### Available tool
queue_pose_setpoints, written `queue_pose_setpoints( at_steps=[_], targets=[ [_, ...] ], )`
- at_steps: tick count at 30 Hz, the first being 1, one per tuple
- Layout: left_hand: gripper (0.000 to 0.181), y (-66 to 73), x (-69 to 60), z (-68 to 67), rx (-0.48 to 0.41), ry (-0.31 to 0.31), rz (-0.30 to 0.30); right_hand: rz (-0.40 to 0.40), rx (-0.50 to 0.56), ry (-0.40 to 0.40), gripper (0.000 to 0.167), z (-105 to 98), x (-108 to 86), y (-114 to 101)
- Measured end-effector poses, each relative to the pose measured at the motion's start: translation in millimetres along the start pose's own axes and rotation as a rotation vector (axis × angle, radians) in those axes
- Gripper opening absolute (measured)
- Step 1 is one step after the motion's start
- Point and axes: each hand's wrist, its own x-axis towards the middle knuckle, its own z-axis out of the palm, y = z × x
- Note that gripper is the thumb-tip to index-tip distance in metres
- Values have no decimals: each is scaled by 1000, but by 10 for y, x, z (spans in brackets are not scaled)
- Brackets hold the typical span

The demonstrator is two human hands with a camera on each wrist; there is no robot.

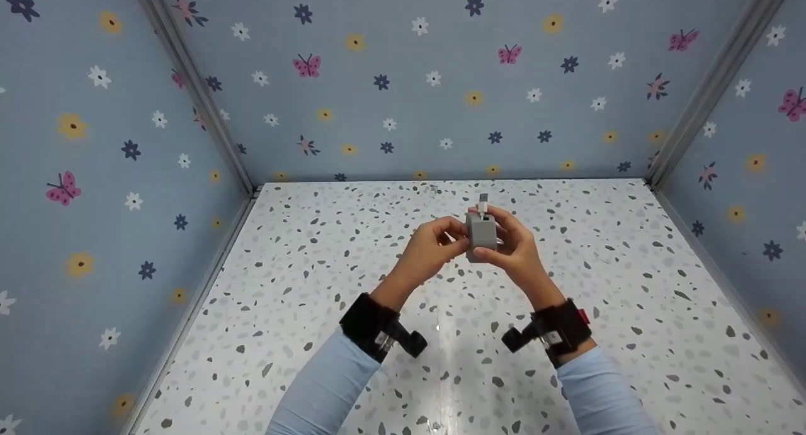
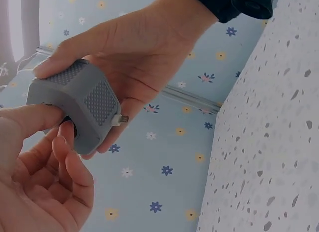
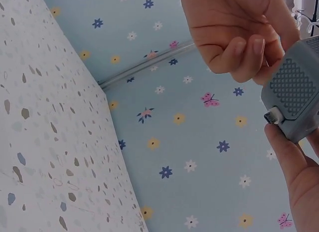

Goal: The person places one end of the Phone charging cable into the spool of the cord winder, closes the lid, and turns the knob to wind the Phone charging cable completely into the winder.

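Note:
A grey block-shaped device (image 1: 483, 232) with bevelled edges and textured panels is held up between both hands. My right hand (image 1: 517, 249) grips it from the right, thumb on the near side and fingers behind. My left hand (image 1: 428, 249) meets its left side. In the left wrist view, the left thumb and fingertips (image 2: 62, 134) come together at a dark round opening in the device; whether they pinch something small there is hidden. A short white piece with a darker tip (image 3: 273, 116) sticks out of one edge, close to a right fingertip.
Below the hands lies a white speckled tabletop (image 1: 302, 284). Blue walls with flowers and butterflies (image 1: 390, 107) enclose it at the back and sides, joined by grey metal corner strips (image 1: 195, 82). Both wrists wear black camera straps (image 1: 371, 328).

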Motion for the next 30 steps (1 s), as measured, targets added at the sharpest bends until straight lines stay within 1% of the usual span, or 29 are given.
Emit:
queue_pose_setpoints(
  at_steps=[5, 10, 15, 21, 24, 26, 30],
  targets=[
    [9, -50, -2, -4, 146, 36, 129, -1, 19, -5, 60, 0, -3, 13],
    [8, -98, -4, 1, 313, 99, 317, -10, 9, -12, 61, 4, -4, 12],
    [7, -137, -9, 3, 475, 155, 478, -10, 4, -12, 62, 17, -3, 10],
    [4, -181, 11, 1, 653, 266, 722, -2, 13, -20, 60, 25, 4, 16],
    [5, -195, 27, 1, 714, 317, 816, 13, 24, -24, 62, 28, 0, 17],
    [7, -210, 42, -1, 733, 340, 869, 23, 32, -27, 63, 29, -3, 19],
    [11, -249, 70, -15, 761, 357, 960, 24, 41, -35, 64, 33, -9, 26]
  ],
)
